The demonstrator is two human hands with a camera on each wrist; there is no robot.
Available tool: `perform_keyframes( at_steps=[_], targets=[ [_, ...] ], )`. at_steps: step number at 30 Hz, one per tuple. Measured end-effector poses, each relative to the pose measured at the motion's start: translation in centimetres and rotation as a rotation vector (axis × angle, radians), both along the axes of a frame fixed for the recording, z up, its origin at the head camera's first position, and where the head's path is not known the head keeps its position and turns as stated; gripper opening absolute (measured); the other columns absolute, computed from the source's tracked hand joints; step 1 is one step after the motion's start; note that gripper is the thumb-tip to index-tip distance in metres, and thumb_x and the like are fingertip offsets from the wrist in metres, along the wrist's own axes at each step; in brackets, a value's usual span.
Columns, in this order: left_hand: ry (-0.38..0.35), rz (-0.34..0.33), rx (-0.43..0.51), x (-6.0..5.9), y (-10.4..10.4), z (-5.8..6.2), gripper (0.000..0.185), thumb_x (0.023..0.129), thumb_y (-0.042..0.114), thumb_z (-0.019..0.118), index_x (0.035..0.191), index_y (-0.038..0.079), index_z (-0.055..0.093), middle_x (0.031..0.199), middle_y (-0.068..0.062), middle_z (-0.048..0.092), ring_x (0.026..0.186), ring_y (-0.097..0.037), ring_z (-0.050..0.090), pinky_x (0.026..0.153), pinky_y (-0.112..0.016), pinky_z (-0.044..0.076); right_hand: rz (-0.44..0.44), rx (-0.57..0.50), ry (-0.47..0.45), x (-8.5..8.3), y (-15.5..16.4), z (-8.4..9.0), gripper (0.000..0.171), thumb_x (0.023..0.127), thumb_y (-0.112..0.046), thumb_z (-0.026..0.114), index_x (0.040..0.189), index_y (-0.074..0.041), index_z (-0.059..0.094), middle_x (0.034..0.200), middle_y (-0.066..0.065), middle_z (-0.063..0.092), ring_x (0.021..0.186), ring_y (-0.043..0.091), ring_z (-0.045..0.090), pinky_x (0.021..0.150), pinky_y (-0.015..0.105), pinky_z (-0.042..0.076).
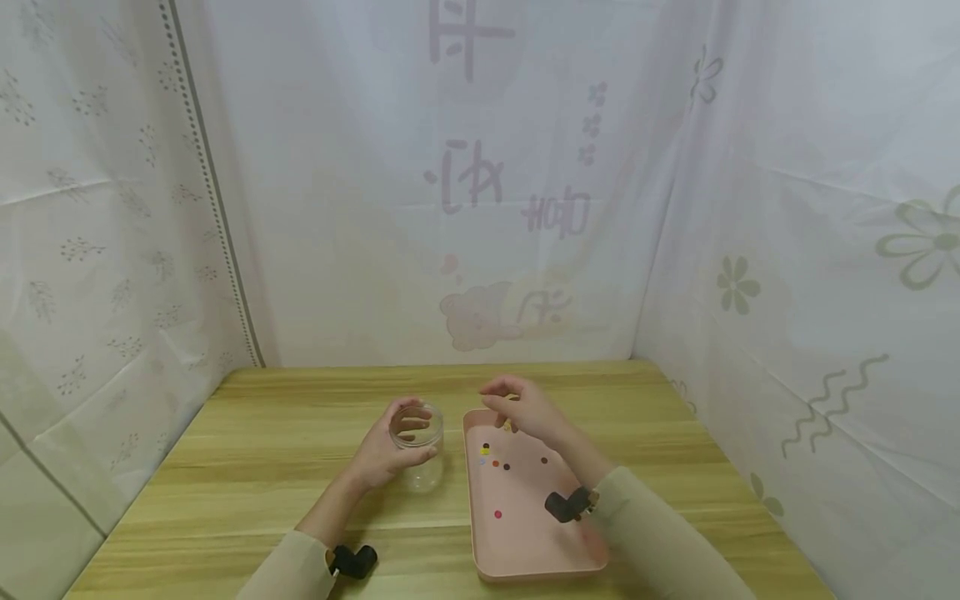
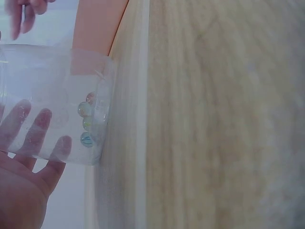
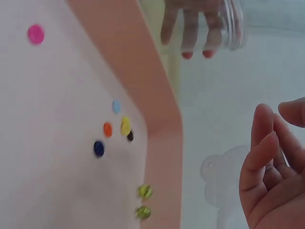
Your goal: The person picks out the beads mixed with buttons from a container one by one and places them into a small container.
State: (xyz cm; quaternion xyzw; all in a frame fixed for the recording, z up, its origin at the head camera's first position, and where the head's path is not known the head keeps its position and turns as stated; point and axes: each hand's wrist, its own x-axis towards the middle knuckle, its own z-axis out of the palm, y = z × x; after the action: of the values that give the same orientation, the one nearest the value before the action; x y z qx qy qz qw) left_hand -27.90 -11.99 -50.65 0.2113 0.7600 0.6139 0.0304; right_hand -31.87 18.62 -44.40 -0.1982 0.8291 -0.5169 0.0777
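Observation:
My left hand grips a clear jar around its side, with its open mouth upward. Several glass marbles lie at the bottom of the jar in the left wrist view. Over the far end of a pink tray is my right hand, its fingers loosely bent. A gap shows between thumb and fingertips in the right wrist view, and nothing is seen in it. Two yellow-green marbles rest by the tray's far wall. Nearby lie an orange button, a yellow button and a dark blue button.
A pink button lies nearer the tray's front, and a dark button to the right. The wood-grain table carries both jar and tray. Printed white curtains hang around its back and sides.

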Motion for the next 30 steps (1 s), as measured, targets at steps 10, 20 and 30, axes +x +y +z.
perform_keyframes(
  at_steps=[10, 20, 30],
  targets=[
    [-0.001, -0.004, 0.002, -0.1, -0.1, -0.2, 0.084, 0.094, 0.015, 0.088, 0.160, 0.005, 0.037, 0.154, -0.022, 0.057, 0.141, -0.049, 0.057, 0.110, -0.059, 0.056, -0.131, 0.111, -0.021, -0.8, 2.3, -1.3, 0.027, 0.111, -0.024, 0.067, 0.134, -0.011, 0.073, 0.121, 0.014, 0.070, 0.085, 0.036, 0.075, 0.062, 0.035, 0.056],
    [-0.005, -0.006, 0.009, 0.0, -0.1, -0.1, 0.083, 0.094, 0.014, 0.088, 0.160, 0.005, 0.037, 0.155, -0.023, 0.057, 0.141, -0.050, 0.057, 0.113, -0.060, 0.054, -0.264, 0.551, -0.039, -0.4, 2.8, -1.6, 0.027, 0.108, -0.023, 0.066, 0.123, -0.002, 0.072, 0.108, 0.013, 0.075, 0.064, 0.019, 0.069, 0.050, 0.025, 0.046],
    [-0.005, 0.001, 0.008, 0.0, 0.0, 0.0, 0.080, 0.094, 0.013, 0.088, 0.158, 0.008, 0.039, 0.154, -0.023, 0.057, 0.142, -0.050, 0.057, 0.110, -0.057, 0.056, -0.336, 0.765, -0.055, 0.7, 2.3, -1.1, 0.024, 0.110, -0.026, 0.062, 0.097, -0.006, 0.066, 0.078, 0.007, 0.063, 0.058, 0.018, 0.061, 0.051, 0.026, 0.045]
  ],
)
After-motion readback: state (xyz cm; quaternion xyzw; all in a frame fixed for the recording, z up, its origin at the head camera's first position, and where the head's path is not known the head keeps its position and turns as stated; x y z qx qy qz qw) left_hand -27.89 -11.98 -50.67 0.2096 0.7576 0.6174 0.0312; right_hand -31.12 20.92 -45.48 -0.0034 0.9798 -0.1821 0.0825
